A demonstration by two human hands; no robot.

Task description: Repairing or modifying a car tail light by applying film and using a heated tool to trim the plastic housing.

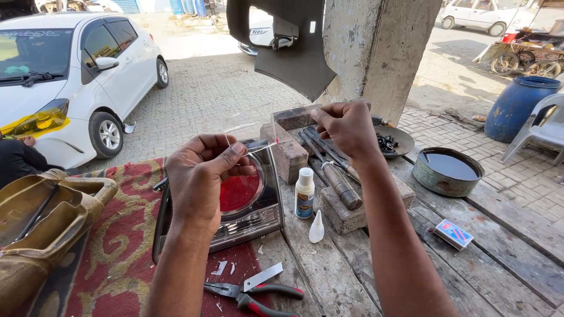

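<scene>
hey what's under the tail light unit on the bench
The tail light unit rests partly on a red patterned rug and partly on the wooden bench. White chips lie on the rug at its front edge. The left hand covers its upper left, so that part is hidden.

Both hands hold a clear plastic piece [258,134] above the tail lamp [235,202]: the left hand [202,176] pinches one edge, the right hand [346,126] another. Just right of the lamp stands a small white bottle [304,192]; pliers [258,293] lie below the lamp.
</scene>
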